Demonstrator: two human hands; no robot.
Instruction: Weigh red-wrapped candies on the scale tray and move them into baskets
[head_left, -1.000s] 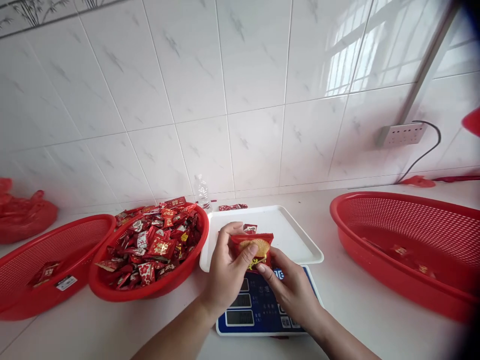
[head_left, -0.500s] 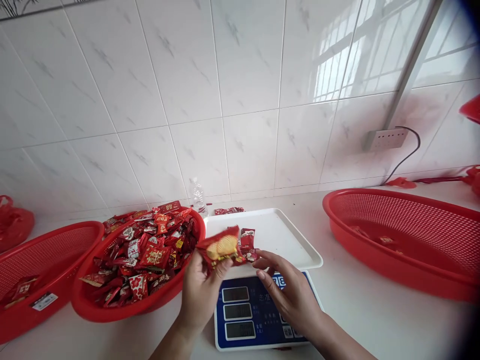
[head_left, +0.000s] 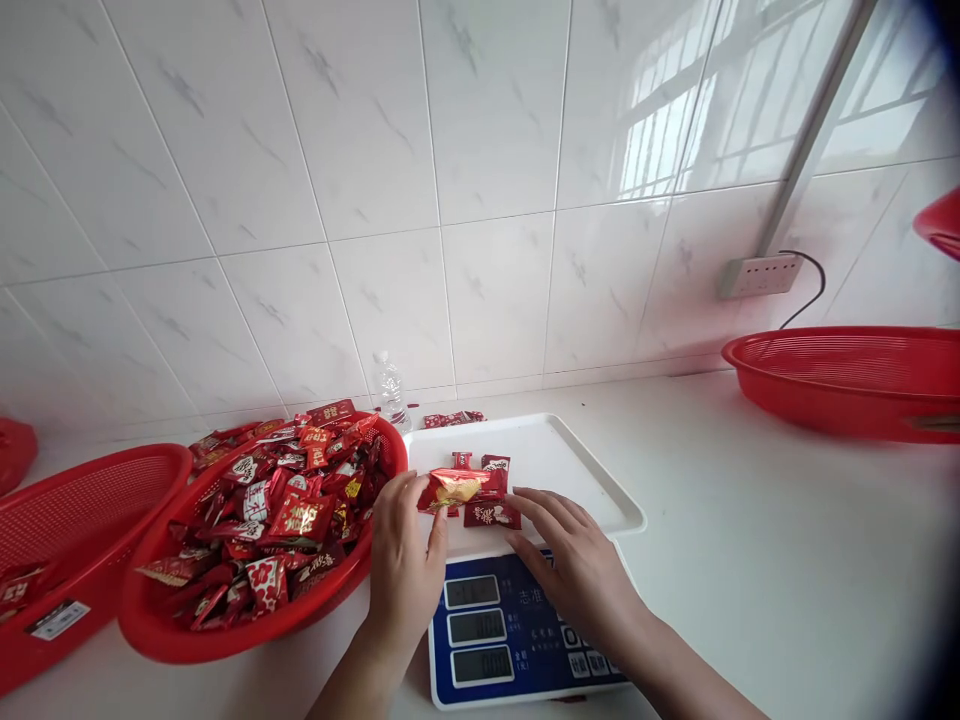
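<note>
Placing seems in hand: my left grip [head_left: 407, 565] pinches a biscuit packet [head_left: 459, 487] over the scale tray [head_left: 574, 470], right grip [head_left: 579, 572] apart; lowering calls for gentle release

Both forearms reach in from below. The left hand [head_left: 410, 535] stands upright, its thumb apart from the curled fingers above it. The right hand [head_left: 566, 545], to its right, faces it palm-inward, fingers loosely bent and pointing toward it, thumb beneath them.
</note>
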